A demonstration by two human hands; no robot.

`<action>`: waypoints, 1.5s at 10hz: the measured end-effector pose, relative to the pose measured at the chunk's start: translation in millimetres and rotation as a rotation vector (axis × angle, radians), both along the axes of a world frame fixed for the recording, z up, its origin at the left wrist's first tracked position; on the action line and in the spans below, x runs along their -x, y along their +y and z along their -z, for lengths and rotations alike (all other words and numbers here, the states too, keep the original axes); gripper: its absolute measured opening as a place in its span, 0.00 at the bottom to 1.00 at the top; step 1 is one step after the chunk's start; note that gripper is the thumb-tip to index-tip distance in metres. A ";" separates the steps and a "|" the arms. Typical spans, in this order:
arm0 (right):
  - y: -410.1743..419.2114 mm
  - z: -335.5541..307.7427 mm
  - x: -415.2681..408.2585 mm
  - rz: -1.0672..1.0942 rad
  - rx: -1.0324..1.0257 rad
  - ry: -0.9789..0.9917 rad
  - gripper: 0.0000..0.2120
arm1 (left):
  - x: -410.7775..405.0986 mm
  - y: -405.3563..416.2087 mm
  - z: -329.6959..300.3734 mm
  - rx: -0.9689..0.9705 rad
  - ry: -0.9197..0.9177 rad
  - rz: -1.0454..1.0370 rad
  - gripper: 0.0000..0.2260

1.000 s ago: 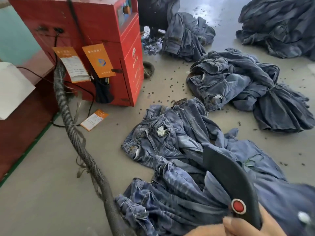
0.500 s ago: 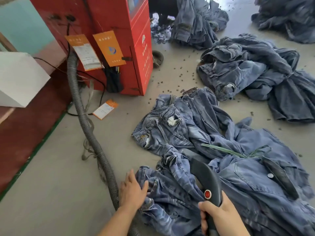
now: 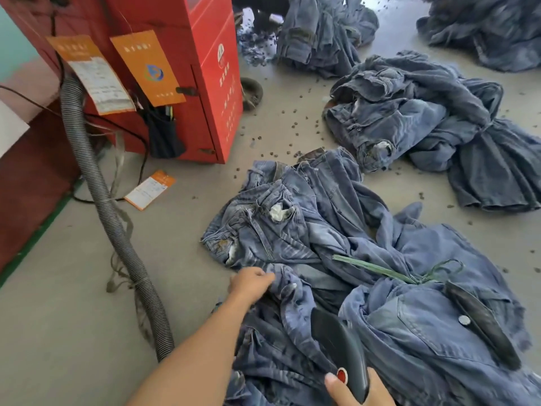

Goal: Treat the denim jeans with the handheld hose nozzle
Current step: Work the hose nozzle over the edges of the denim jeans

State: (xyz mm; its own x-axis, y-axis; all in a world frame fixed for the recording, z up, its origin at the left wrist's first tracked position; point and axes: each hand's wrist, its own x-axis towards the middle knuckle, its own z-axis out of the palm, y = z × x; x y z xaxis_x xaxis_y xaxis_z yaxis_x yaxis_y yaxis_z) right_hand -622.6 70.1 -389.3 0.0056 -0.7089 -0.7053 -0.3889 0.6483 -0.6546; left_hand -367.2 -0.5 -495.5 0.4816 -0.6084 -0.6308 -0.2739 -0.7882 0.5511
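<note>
Across the grey concrete floor (image 3: 73,332): bare at lower left, crowded with denim to the right.
Red machine cabinet (image 3: 205,68), upper left; two orange hang tags (image 3: 146,65) with print too blurred to read; white characters down its side, illegible.
Denim jeans (image 3: 336,259), heaped at centre and lower right; three further piles (image 3: 424,112) behind, small dark pellets (image 3: 292,124) scattered between.
Grey ribbed hose (image 3: 111,215), running from cabinet to lower edge, bounding the open floor.
Handheld nozzle (image 3: 342,353), black with red button, gripped by the right hand (image 3: 354,391), over the nearest jeans.
Left hand (image 3: 251,281), fingers curled, pinching a fold of that denim.
Orange card (image 3: 150,189) lying on the floor beside the hose.
</note>
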 end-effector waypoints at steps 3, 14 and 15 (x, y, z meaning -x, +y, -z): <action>18.0 -59.1 10.6 -0.333 0.117 -0.123 0.15 | -28.1 70.9 -97.5 -0.176 0.584 -0.248 0.37; 25.1 -121.6 4.5 -0.029 0.044 -0.463 0.08 | -3.8 172.6 -225.4 0.464 0.898 -0.379 0.18; 40.0 -122.2 12.4 -0.122 0.041 -0.445 0.11 | -3.6 172.3 -227.2 0.479 0.891 -0.393 0.20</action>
State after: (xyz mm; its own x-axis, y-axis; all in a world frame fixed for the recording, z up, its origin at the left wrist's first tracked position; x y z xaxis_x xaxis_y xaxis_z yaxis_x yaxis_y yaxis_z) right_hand -635.0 110.1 -267.1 0.3864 -0.7118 -0.5865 -0.1357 0.5851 -0.7995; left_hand -363.7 171.8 -268.3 0.1829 -0.7876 -0.5884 0.6018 -0.3835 0.7005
